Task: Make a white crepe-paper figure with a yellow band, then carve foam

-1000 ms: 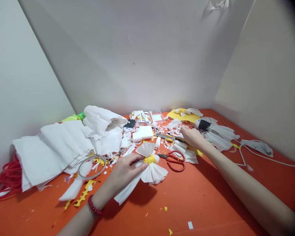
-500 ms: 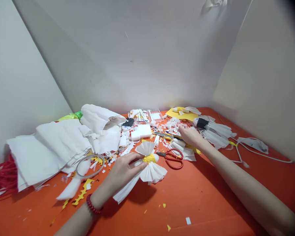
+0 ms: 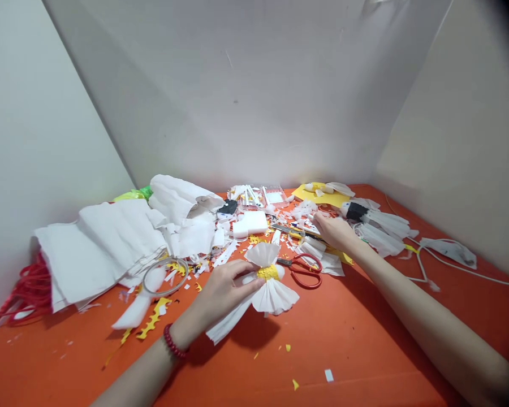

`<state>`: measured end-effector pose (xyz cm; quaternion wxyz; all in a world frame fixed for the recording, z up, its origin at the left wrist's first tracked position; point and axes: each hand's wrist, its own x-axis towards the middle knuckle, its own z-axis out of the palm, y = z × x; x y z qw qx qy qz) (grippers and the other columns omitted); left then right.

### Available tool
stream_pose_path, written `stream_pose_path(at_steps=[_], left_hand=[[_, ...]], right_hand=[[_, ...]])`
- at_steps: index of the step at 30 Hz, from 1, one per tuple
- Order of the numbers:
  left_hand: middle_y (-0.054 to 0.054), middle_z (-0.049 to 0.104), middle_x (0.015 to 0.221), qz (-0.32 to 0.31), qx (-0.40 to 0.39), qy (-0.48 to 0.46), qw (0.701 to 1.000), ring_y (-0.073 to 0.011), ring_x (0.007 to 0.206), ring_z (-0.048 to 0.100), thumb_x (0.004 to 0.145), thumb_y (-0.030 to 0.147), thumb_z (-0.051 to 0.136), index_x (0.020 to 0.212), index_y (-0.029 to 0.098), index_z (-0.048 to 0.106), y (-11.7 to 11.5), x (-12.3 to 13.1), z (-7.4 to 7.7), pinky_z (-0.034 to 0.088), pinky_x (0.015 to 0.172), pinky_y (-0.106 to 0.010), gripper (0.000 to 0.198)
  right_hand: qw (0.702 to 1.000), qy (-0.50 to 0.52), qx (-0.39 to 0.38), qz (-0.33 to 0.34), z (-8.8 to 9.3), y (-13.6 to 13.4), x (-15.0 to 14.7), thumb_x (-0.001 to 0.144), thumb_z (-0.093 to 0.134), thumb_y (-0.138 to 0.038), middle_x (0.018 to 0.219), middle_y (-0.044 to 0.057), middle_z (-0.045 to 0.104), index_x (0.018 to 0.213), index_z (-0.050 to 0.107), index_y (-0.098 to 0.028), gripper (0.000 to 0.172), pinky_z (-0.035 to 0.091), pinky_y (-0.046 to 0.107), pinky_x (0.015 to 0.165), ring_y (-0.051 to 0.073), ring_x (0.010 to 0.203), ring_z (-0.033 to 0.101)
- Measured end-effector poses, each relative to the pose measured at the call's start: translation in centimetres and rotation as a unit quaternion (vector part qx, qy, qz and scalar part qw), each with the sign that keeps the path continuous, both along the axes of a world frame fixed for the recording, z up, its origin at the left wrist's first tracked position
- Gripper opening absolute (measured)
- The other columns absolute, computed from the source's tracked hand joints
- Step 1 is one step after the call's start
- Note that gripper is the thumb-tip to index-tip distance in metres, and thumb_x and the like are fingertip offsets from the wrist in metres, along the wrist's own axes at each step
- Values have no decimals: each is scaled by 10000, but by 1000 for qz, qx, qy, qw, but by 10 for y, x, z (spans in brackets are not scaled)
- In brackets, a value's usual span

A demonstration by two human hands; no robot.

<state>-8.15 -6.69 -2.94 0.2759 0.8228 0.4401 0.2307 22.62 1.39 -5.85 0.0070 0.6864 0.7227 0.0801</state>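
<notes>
My left hand (image 3: 227, 288) is closed on a white paper goldfish-like figure (image 3: 275, 297) with a yellow band round its body and pleated, fanned-out fins, held just above the table. My right hand (image 3: 333, 229) reaches into the scraps at the back, its fingers pinched together near small white pieces. Whether anything is between those fingertips is hidden. Red-handled scissors (image 3: 305, 271) lie just right of the paper figure. Close to my right hand is a box cutter (image 3: 288, 230), partly among the scraps.
White crepe paper sheets (image 3: 102, 243) are piled at left, beside red cord (image 3: 29, 288) and a clear tape-like ring (image 3: 165, 277). A similar figure with a black band (image 3: 357, 212) and yellow card (image 3: 322, 195) lie back right. A white cable (image 3: 458, 265) crosses the right side.
The whole view has shifted slightly, so things appear a little farther right. Both hands keep nearly the same places relative to the table, the left still holding the paper figure.
</notes>
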Motion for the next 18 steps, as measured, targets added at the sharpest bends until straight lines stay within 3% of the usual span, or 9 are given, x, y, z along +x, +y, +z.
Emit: stream_pose_path(at_steps=[4, 11, 14, 18], left_hand=[[-17, 691, 987, -5, 5, 0, 1000, -176, 870, 634, 849, 407, 550, 989, 216, 662, 1, -1, 0, 466, 759, -262, 262], [-14, 697, 974, 1, 15, 25, 1000, -183, 854, 636, 849, 424, 545, 962, 220, 665, 0, -2, 4, 464, 733, -262, 262], [-20, 695, 990, 10, 10, 35, 999, -193, 874, 632, 845, 435, 546, 969, 217, 666, 1, -2, 6, 462, 755, -272, 278], [-7, 691, 982, 5, -5, 22, 1000, -175, 854, 627, 849, 438, 540, 973, 223, 661, 2, -2, 7, 458, 749, -256, 276]], right_hand=[[1000, 5, -20, -7, 3, -3, 2, 933, 290, -485, 912, 162, 661, 1162, 473, -122, 466, 383, 244, 613, 247, 847, 644], [999, 42, 1, -27, 5, -5, 10, 839, 370, -636, 923, 197, 659, 1423, 171, -63, 843, 425, 292, 653, 286, 842, 638], [997, 78, 20, -1, 5, -6, 14, 864, 404, -514, 886, 170, 661, 1433, 129, -36, 791, 432, 299, 682, 260, 801, 626], [988, 136, 48, 56, 9, -9, 22, 825, 355, -145, 869, 162, 638, 1398, 202, 29, 618, 432, 328, 763, 229, 839, 586]])
